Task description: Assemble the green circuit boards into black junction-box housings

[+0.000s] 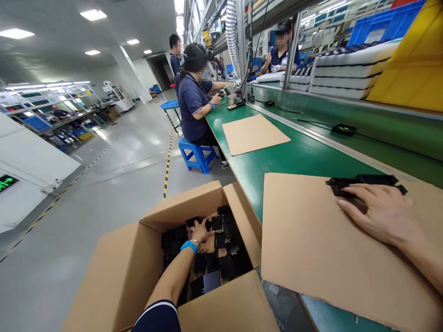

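Note:
My left hand (201,231), with a blue band at the wrist, reaches down into an open cardboard box (131,272). Its fingers are spread over black plastic parts (220,240) laid out in the box; whether it grips one cannot be made out. On the right, my right hand (384,214) curls over a few black plastic pieces (367,180) at the far edge of a cardboard sheet (311,244). Thumb and fingers lie on either side of a piece there, partly hiding it.
A green workbench (311,159) runs along the right, bearing another cardboard sheet (256,133). Beyond the box, a co-worker (195,101) sits on a blue stool (197,154). White foam trays (346,74) and a yellow bin (411,64) stand on the shelf.

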### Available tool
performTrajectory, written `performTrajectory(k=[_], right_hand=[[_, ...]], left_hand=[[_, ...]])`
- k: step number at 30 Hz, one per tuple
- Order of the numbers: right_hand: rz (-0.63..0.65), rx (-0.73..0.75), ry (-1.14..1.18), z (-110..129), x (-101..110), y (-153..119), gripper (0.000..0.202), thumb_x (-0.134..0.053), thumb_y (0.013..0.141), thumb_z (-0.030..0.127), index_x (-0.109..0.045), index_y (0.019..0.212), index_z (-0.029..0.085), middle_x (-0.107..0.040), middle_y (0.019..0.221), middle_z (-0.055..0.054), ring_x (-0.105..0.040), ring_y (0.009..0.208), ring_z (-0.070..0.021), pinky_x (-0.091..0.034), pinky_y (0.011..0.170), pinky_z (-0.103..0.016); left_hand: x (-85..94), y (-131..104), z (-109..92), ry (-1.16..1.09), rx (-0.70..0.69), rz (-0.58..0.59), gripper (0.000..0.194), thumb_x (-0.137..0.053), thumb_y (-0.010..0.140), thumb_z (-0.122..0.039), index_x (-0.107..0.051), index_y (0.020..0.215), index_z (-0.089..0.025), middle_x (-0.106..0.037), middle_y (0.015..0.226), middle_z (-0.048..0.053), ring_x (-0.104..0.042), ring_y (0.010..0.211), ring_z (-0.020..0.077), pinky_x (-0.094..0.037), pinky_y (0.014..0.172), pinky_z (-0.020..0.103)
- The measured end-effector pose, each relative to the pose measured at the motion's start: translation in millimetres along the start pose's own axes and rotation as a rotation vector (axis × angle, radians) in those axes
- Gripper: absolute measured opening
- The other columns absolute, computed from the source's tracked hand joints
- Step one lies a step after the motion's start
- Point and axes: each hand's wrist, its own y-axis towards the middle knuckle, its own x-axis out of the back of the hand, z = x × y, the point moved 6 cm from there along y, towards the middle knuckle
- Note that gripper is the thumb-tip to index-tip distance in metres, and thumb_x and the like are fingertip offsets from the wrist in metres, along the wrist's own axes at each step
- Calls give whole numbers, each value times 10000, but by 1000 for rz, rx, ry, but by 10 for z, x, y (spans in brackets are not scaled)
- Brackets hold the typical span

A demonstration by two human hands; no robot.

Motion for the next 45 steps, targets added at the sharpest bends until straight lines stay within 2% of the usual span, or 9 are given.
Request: performTrajectory(k=[14,21,27,33,36,38,41,43,45], right_hand=[[-21,8,50,-1,19,-9,590,-296,852,652,-672,1069,252,-649,1241,-88,-477,1134,-373,-391,869,-578],[-31,14,21,2,16,-5,592,-284,861,648,-669,1061,246,-658,1223,-73,-485,1128,-364,-406,879,-549],[-42,26,17,-20,-9,-1,588,-301,852,662,-659,1074,251,-652,1220,-84,-488,1114,-370,-409,866,-538],[-47,13,25,12,21,-1,561,-312,860,634,-666,1055,244,-652,1210,-107,-484,1094,-375,-403,838,-544],[-45,8,86,38,44,-18,507,-355,873,589,-659,1078,239,-648,1218,-103,-472,1110,-372,-381,854,-545],[-51,9,126,52,60,-23,477,-383,874,564,-660,1074,232,-651,1208,-105,-472,1108,-372,-364,868,-553],[-86,1,183,86,117,-3,466,-420,871,528,-663,1062,180,-630,1219,-157,-413,1188,-414,-304,925,-609],[-106,9,237,163,210,11,459,-446,873,483,-664,1065,128,-589,1253,-218,-341,1264,-446,-252,968,-644],[-89,47,307,314,373,-17,426,-470,877,436,-670,1062,109,-578,1254,-240,-356,1274,-439,-262,989,-635]], left_hand=[[85,-194,408,-85,-102,-27,357,-595,941,-341,-549,1248,-165,-573,1248,100,-607,1056,239,-534,877,445],[181,-187,417,-144,-157,-52,363,-595,941,-339,-545,1256,-167,-563,1267,103,-598,1076,246,-525,894,460],[198,-155,442,-281,-192,90,354,-594,942,-337,-550,1250,-168,-565,1265,102,-599,1075,243,-526,894,456],[250,-197,356,-559,-115,272,350,-597,940,-329,-550,1245,-163,-572,1246,99,-608,1048,236,-538,869,443],[447,-397,266,-783,-144,317,411,-583,945,-364,-503,1303,-177,-571,1234,104,-622,997,225,-558,815,413],[643,-656,214,-961,-211,344,587,-569,921,-504,-384,1411,-238,-576,1220,103,-639,923,222,-575,707,362],[959,-1183,106,-1199,-339,394,883,-532,778,-771,-228,1483,-336,-603,1180,94,-654,867,254,-560,569,313],[1118,-1545,-55,-1299,-421,458,1014,-538,664,-862,-215,1482,-359,-629,1127,93,-659,870,299,-553,526,325],[1215,-1872,-341,-1408,-513,593,1093,-595,555,-887,-234,1465,-400,-631,1146,94,-659,891,340,-557,527,366]])
